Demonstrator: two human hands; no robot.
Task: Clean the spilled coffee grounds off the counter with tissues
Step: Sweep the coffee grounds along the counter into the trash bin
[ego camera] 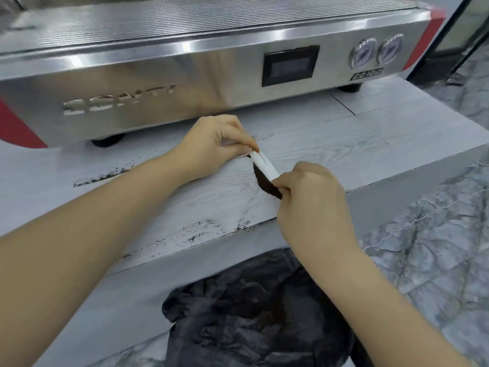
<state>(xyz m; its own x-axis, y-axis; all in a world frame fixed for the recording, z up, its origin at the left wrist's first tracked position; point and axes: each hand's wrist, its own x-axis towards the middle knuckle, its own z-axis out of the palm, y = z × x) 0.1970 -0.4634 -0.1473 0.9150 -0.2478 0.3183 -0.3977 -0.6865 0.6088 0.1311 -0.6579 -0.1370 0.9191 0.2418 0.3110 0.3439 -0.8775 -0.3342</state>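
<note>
Tissue (264, 164), white, folded into a strip: stretched between left hand (211, 144) and right hand (309, 192), each pinching one end. Coffee grounds (267, 185), dark heap, beneath the strip, beside the right hand's fingertips; thinner smears on the counter (344, 144) nearer the forearms. Likely soft, light, easily torn; best held by both ends, scooped low. Bin bag (259, 300) below the wrists.
</note>
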